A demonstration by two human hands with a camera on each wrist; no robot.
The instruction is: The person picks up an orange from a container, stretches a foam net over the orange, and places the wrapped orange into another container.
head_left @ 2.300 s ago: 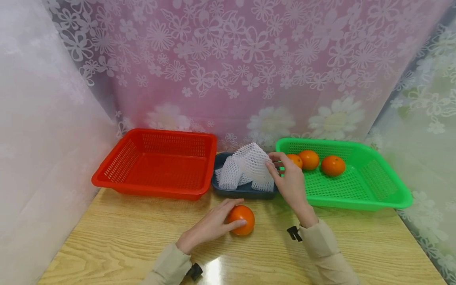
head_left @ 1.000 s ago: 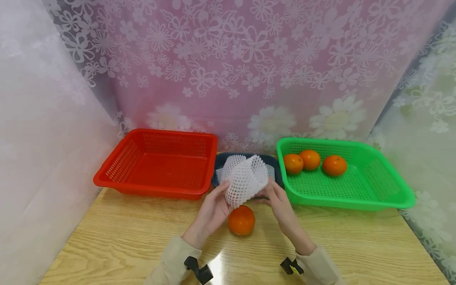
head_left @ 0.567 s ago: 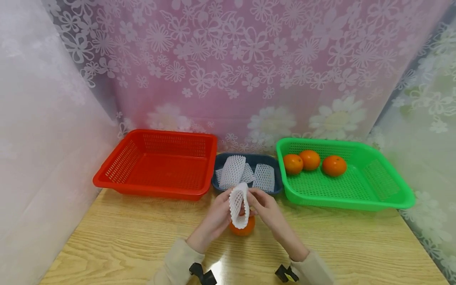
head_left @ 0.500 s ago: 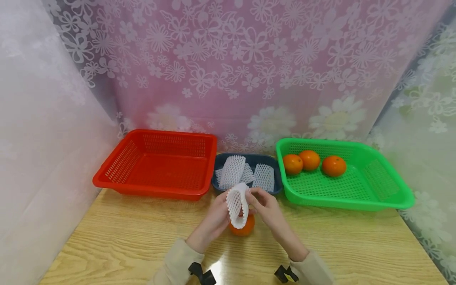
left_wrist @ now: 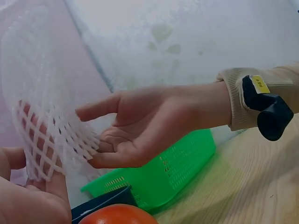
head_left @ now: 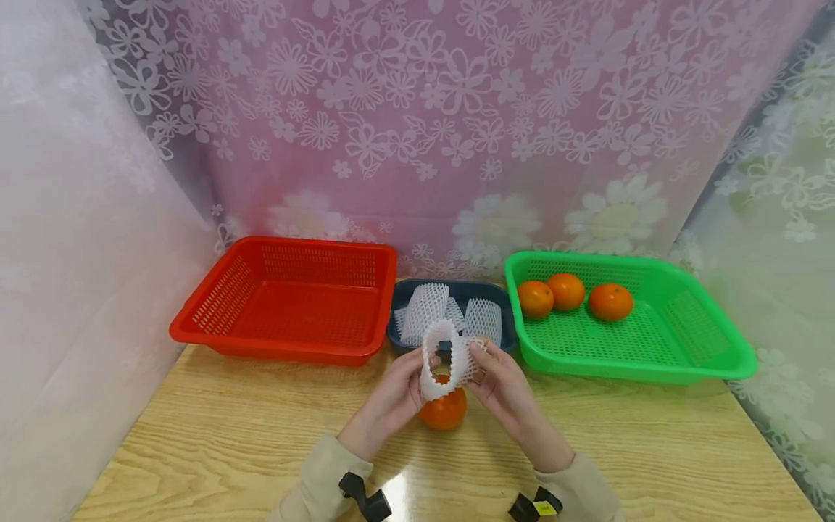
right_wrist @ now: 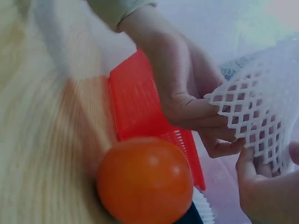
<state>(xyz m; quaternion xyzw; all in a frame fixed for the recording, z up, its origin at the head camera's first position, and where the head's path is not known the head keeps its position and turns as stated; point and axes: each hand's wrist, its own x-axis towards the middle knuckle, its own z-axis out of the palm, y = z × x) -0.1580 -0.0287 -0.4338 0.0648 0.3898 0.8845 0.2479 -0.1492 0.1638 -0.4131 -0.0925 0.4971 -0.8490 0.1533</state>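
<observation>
Gripping white netting [head_left: 462, 360], fingers [right_wrist: 201, 109] of both hands [head_left: 391, 395] [head_left: 512, 399] clamped on it, wood-grain table [head_left: 215, 435], pink floral curtain [head_left: 417, 109]

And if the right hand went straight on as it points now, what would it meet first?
Probably the net that the right hand holds; beyond it, the tray seems next in line, though depth is unclear.

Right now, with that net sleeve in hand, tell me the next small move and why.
Likely bring the net sleeve to the orange fruit: the left fingers and right fingers hold the sleeve, its mouth gapes in the head view, and the fruit sits unwrapped on the tabletop close by.
</observation>
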